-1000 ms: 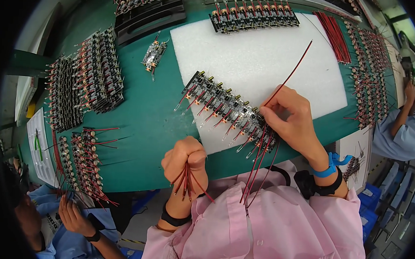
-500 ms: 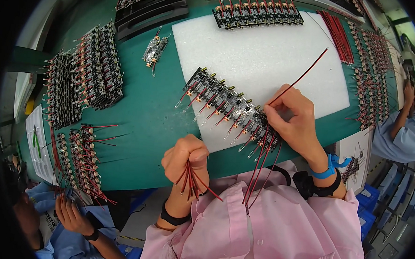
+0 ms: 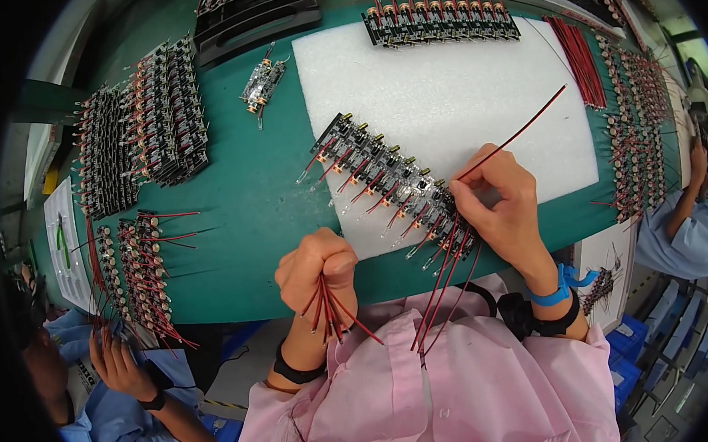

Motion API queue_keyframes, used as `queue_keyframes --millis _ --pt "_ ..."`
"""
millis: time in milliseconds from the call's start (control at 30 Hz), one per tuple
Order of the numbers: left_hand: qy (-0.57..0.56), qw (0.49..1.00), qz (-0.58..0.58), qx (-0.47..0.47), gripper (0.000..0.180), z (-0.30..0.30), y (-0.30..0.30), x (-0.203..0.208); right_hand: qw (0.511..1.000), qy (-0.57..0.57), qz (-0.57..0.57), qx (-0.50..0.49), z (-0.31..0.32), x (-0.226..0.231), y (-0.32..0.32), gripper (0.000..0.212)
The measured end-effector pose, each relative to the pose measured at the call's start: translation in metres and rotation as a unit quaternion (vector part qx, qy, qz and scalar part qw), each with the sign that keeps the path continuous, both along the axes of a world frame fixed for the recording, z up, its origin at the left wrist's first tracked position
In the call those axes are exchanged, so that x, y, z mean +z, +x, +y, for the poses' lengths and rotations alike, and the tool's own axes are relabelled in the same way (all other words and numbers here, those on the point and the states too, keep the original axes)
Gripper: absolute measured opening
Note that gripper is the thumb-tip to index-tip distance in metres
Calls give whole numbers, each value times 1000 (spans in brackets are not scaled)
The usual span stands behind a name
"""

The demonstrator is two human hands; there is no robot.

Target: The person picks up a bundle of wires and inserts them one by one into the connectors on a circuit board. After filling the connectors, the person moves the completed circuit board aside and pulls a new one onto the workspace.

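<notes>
A panel of circuit boards (image 3: 396, 187) lies slantwise, partly on a white foam sheet (image 3: 440, 97), with clear LEDs along its near edge. My right hand (image 3: 501, 198) pinches a red-and-black wire (image 3: 527, 126) at the panel's right end; the wire's free end points up and right, and its lower end is hidden by the fingers. Several wires (image 3: 444, 294) hang from that end of the panel toward my pink garment. My left hand (image 3: 317, 273) is a fist around a bundle of short red-and-black wires (image 3: 329, 312), whose ends fan out below it, left of the panel.
Stacked board panels (image 3: 167, 115) stand at the left, wired boards (image 3: 145, 270) nearer. Two loose boards (image 3: 262, 86) lie left of the foam. Another panel (image 3: 440, 21) and a red wire pile (image 3: 577, 61) are at the back. Co-workers sit left (image 3: 126, 373) and right (image 3: 686, 222).
Both hands hold nearly the same pose. The free end of the wire in my right hand has shifted slightly right and down.
</notes>
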State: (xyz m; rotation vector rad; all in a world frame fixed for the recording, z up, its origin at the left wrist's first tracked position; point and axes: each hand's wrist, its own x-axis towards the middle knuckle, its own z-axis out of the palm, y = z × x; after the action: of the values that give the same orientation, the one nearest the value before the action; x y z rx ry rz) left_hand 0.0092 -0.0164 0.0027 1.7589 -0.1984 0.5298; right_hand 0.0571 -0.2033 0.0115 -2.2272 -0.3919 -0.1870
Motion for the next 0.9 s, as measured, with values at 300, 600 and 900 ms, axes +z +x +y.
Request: queue_keyframes --millis 300,600,900 --pt "7 1000 5 6 21 -1 0 -1 1000 -22 -19 10 0 0 -1 7" --pt "-60 997 31 35 17 -1 0 -1 996 -58 -37 62 -2 12 1 11" --pt "-116 989 68 68 19 -1 1 -3 978 -139 -108 110 2 23 -11 16"
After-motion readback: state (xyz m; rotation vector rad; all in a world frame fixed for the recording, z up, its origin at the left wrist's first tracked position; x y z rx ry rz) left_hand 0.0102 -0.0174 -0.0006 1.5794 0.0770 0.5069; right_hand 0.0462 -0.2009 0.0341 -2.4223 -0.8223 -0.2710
